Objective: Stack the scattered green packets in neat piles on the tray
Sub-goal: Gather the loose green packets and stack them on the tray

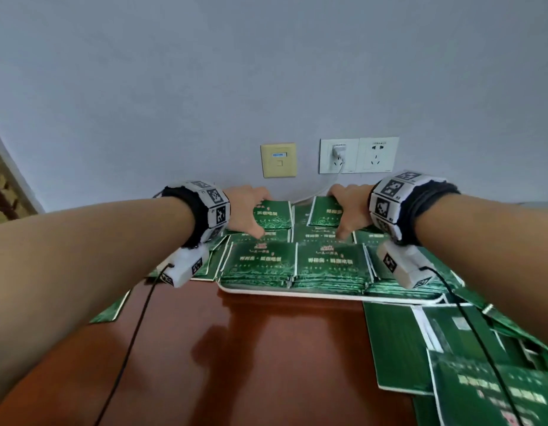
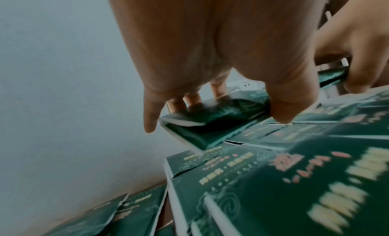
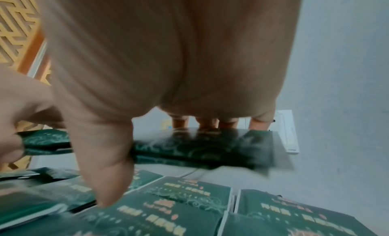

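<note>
Dark green packets with gold print lie in neat piles [image 1: 297, 262] on a white tray [image 1: 297, 294]. At the tray's far side, my left hand [image 1: 251, 212] grips a small stack of green packets [image 1: 274, 215] between thumb and fingers; the left wrist view shows this stack [image 2: 210, 118] pinched at its edges. My right hand [image 1: 343, 212] grips another small stack [image 1: 323, 215]. In the right wrist view that stack [image 3: 200, 148] is held clear above the piles [image 3: 179, 199], fingers on its far edge and thumb on the near one.
Loose green packets lie off the tray at the left [image 1: 112, 309] and in a heap at the right front [image 1: 420, 348]. The glossy brown table [image 1: 235, 348] runs to a grey wall with sockets [image 1: 358, 155] and a white charger cable [image 1: 315, 192] just behind the tray.
</note>
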Action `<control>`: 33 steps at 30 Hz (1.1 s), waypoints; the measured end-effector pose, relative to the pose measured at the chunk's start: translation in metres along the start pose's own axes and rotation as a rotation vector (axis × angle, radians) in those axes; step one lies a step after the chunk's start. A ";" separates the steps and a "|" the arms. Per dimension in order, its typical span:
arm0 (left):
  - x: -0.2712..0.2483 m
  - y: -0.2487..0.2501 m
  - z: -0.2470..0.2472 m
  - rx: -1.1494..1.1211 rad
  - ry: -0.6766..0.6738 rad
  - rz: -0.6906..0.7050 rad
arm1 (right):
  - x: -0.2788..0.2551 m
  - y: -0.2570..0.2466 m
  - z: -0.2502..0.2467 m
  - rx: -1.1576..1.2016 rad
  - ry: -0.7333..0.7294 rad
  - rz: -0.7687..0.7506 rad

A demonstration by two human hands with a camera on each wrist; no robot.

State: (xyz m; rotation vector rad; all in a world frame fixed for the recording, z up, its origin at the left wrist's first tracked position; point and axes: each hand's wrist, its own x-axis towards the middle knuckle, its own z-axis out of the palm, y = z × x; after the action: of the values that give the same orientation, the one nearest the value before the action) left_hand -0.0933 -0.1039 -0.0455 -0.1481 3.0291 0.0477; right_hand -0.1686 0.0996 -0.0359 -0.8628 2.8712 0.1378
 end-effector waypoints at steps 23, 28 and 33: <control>0.041 -0.010 0.021 0.024 -0.105 0.042 | 0.032 -0.001 0.016 0.104 -0.125 -0.168; 0.041 -0.013 0.021 0.072 -0.112 0.055 | 0.030 -0.007 0.015 0.031 -0.110 -0.147; 0.025 -0.015 0.010 0.079 -0.063 -0.011 | 0.012 -0.015 0.003 0.015 -0.080 -0.147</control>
State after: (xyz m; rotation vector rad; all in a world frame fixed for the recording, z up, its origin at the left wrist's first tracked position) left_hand -0.1153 -0.1213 -0.0584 -0.1541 2.9611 -0.0676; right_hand -0.1701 0.0814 -0.0415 -1.0370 2.7206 0.1312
